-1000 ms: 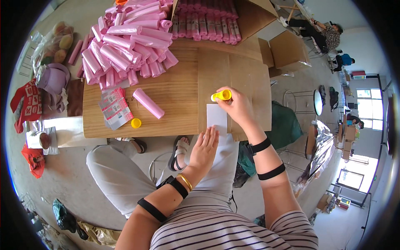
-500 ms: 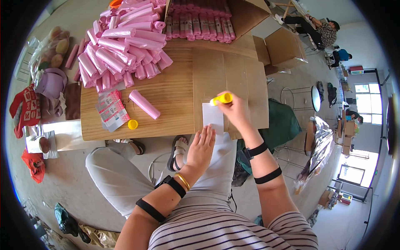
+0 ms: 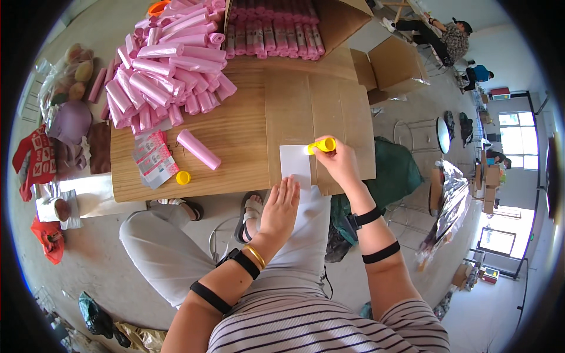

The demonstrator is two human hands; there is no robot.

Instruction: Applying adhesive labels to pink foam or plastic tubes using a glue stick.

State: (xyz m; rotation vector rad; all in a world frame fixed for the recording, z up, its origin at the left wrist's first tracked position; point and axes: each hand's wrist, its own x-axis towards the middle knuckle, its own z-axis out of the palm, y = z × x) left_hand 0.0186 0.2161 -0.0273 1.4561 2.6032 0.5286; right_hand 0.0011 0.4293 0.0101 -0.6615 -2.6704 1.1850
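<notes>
Several printed labels (image 3: 155, 160) lay on the bench (image 3: 247, 141) beside heaped pink rolls (image 3: 168, 76), then a yellow cap (image 3: 183, 177) and one loose roll (image 3: 199, 150). Your left hand (image 3: 280, 207) lay open on white paper (image 3: 294, 160) over cardboard (image 3: 341, 115); at its right edge, a yellow glue stick (image 3: 322, 145) sat gripped in your right hand (image 3: 340, 163).

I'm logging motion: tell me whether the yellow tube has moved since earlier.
Yes: the yellow tube moved right and slightly downward, judged against the flat cardboard.

Round stool (image 3: 443, 135) near dark green plastic (image 3: 397, 170)
</notes>
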